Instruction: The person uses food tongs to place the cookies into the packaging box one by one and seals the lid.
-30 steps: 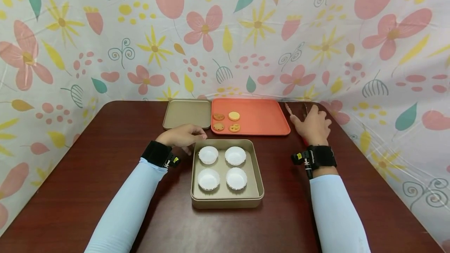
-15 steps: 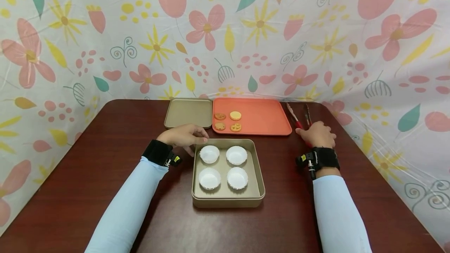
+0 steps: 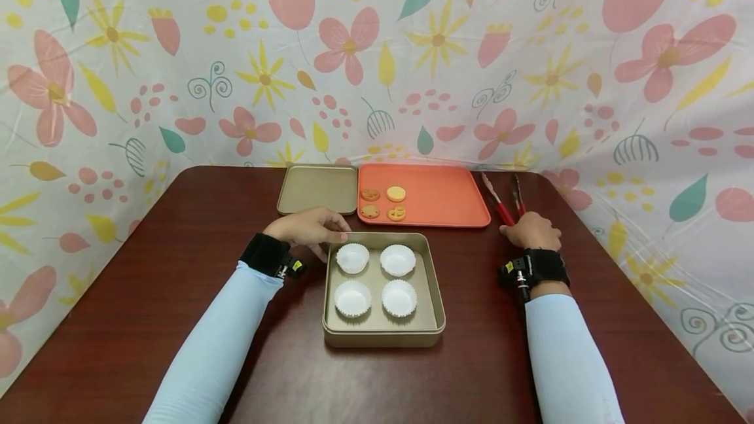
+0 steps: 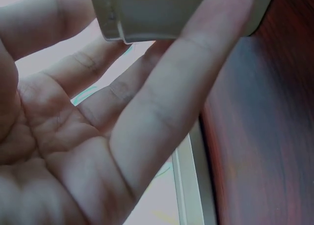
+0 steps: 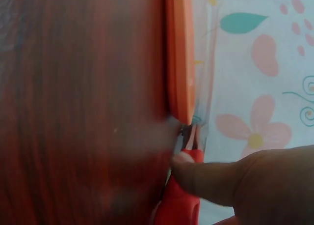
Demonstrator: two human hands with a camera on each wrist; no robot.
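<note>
A square gold baking tin (image 3: 383, 339) stands in front of me, with several white paper baking cups (image 3: 353, 299) inside. My left hand (image 3: 309, 226) is at its far left corner, thumb along the left side and fingers over the far rim. In the left wrist view, fingers lie around the tin's wall (image 4: 152, 14). On the far right of the table lie tongs (image 3: 505, 212) with red grips, their arms spread and tips pointing away. My right hand (image 3: 535, 231) holds their near end; in the right wrist view the thumb presses a red grip (image 5: 179, 205).
Behind the tin lies an orange tray (image 3: 436, 195) carrying several small treats, among them a pretzel (image 3: 397, 213) and a round yellow biscuit (image 3: 396, 194). A shallow gold lid or tray (image 3: 318, 190) sits left of it. A flowered cloth (image 3: 377, 57) hangs behind the table.
My right hand has drawn back toward me along the tongs, from over their arms to their near end, uncovering the red grips. The left hand stays at the tin's corner.
</note>
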